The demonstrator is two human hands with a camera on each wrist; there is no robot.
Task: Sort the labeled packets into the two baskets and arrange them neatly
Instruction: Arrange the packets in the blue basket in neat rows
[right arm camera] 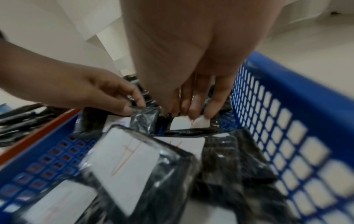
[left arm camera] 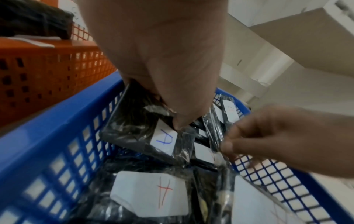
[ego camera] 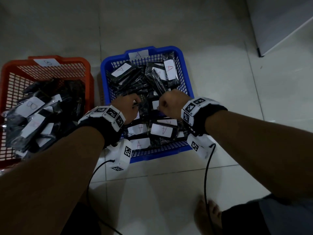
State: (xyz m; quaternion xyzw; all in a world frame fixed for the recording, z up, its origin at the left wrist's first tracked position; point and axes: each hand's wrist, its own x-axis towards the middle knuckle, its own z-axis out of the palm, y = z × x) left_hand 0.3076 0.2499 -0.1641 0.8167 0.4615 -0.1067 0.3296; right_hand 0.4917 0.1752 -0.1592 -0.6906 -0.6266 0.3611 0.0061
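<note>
Top centre: right hand (right arm camera: 191, 68) grips a labelled packet (right arm camera: 189, 126) by its upper edge. Centre left: left hand (right arm camera: 91, 92) pinches a black packet (right arm camera: 145, 119). Right: basket (right arm camera: 287, 98) wall.

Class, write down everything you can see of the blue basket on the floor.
The blue basket is rectangular plastic with lattice walls and a solid rim. A white paper tag marked A sits on its far rim. It stands on the tiled floor, close beside the orange basket. Black plastic-wrapped packets with white A labels fill it untidily. The left hand and right hand reach in, gripping packets.
</note>
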